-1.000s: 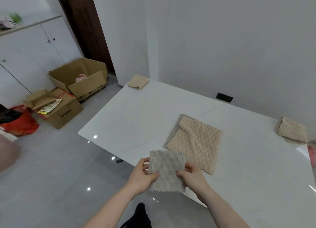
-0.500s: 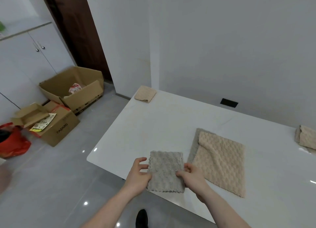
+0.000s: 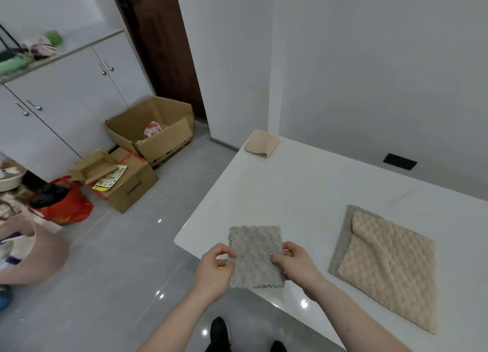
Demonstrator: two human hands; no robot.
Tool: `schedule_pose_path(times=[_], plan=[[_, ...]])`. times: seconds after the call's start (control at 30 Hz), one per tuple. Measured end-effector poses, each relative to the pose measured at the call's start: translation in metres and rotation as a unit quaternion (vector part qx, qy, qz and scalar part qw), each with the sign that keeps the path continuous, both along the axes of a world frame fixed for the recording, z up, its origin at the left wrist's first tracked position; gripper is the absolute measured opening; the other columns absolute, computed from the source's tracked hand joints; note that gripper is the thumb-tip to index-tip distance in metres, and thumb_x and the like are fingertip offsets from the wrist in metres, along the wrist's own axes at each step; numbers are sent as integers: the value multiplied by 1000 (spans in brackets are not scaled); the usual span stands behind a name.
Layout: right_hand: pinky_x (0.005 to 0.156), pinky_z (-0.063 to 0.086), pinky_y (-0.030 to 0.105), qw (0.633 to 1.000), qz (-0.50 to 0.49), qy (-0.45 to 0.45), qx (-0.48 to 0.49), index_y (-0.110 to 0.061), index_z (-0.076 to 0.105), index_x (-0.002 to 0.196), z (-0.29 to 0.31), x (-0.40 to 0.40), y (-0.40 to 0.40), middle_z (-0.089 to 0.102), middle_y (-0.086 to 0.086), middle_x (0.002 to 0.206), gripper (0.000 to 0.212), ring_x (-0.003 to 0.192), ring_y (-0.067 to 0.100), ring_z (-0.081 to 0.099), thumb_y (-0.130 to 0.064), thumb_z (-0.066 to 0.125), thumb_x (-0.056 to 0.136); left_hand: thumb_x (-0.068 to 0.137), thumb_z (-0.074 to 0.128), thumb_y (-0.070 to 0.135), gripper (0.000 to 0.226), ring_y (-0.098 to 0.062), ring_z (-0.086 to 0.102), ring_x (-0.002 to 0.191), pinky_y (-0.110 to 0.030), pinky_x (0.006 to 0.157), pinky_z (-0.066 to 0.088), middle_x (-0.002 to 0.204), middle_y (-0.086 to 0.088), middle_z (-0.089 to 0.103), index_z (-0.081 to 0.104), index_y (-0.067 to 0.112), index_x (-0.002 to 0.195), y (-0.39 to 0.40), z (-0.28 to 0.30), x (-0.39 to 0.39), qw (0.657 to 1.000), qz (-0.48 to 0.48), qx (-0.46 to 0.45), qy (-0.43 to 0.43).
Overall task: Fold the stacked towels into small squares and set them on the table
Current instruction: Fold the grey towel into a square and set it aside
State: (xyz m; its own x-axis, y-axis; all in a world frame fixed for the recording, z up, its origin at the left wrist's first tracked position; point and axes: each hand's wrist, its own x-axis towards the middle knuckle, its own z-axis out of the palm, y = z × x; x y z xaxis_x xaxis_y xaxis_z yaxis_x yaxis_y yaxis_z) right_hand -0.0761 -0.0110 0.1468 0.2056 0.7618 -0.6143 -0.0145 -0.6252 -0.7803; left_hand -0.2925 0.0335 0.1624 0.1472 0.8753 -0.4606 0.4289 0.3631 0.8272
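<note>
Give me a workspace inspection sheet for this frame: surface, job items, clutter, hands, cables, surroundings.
Surface: white table, glossy.
Job's things: grey towel folded, held above the table's near corner; beige towel lying on a grey one, unfolded; folded beige towel at far corner.
Clutter: nothing seen on the table.
Grippers: left hand and right hand pinch the grey towel's side edges.
Cables: nothing seen.
Surroundings: cardboard boxes, red bag, white cabinets, black wall outlet.
</note>
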Motion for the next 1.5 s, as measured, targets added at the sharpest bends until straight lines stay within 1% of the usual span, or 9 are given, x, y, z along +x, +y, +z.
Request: schedule_pose_path(times=[0.07, 0.23, 0.43, 0.6, 0.77, 0.97, 1.2, 1.33, 1.5], plan=[[81, 60, 49, 1000, 13, 3, -2, -9, 67, 102, -1, -18, 11, 73, 6, 86, 25, 75, 19, 71, -17, 68, 79, 87, 56, -3, 40, -16, 43, 49, -25, 51, 36, 56, 1, 56, 68, 34, 80, 11, -1, -18, 1000, 8, -5, 0], [75, 59, 41, 1000, 10, -6, 5, -10, 67, 102, 3, -61, 55, 73, 3, 85, 30, 76, 18, 72, -22, 69, 75, 86, 58, -1, 40, -21, 58, 59, -30, 57, 44, 78, -6, 75, 73, 36, 93, 55, 0, -64, 1000, 14, 0, -26], [70, 55, 32, 999, -32, -22, -6, -11, 67, 101, 5, -141, 104, 72, 4, 89, 27, 77, 17, 71, -22, 69, 76, 91, 59, 2, 38, -13, 36, 45, -21, 46, 33, 52, 6, 52, 71, 34, 108, 118, 4, -143, 997, -67, 2, -25], [68, 54, 33, 996, -91, -26, 1, -12, 68, 101, 11, -191, 132, 75, 11, 98, 31, 82, 21, 73, -24, 69, 73, 92, 60, 3, 37, -7, 35, 40, -18, 44, 33, 57, 3, 52, 70, 32, 111, 164, 12, -186, 992, -122, -3, -17], [76, 57, 42, 988, -155, -20, 2, -7, 66, 102, 7, -203, 148, 75, 13, 98, 39, 91, 31, 75, -26, 70, 69, 93, 57, 1, 37, -5, 34, 38, -16, 43, 31, 52, 6, 46, 69, 28, 114, 204, 18, -187, 984, -175, -11, -32], [72, 56, 39, 983, -181, -19, 4, -5, 66, 102, 0, -194, 191, 75, 13, 97, 28, 80, 23, 73, -20, 70, 79, 96, 58, 7, 35, 1, 49, 45, -13, 52, 41, 77, -4, 65, 68, 34, 117, 260, 22, -176, 975, -219, -19, -14], [83, 60, 47, 984, -177, 3, 19, -9, 67, 101, -3, -194, 257, 74, 14, 100, 35, 95, 33, 74, -28, 70, 71, 94, 60, 11, 36, -10, 48, 52, -17, 52, 40, 78, -6, 67, 69, 40, 112, 330, 23, -173, 977, -214, -11, 14], [72, 55, 40, 981, -194, 7, 24, -10, 68, 99, -2, -184, 282, 74, 16, 100, 28, 87, 27, 74, -25, 70, 75, 92, 57, 5, 39, -6, 42, 42, -18, 47, 35, 52, 12, 52, 70, 32, 116, 360, 18, -162, 974, -225, -23, 3], [81, 60, 49, 972, -235, -7, 7, -12, 69, 100, -10, -167, 310, 75, 12, 98, 22, 91, 30, 74, -23, 70, 80, 93, 55, 5, 38, -3, 37, 39, -18, 48, 35, 54, 11, 49, 69, 30, 118, 410, 8, -131, 959, -278, -43, 11]])
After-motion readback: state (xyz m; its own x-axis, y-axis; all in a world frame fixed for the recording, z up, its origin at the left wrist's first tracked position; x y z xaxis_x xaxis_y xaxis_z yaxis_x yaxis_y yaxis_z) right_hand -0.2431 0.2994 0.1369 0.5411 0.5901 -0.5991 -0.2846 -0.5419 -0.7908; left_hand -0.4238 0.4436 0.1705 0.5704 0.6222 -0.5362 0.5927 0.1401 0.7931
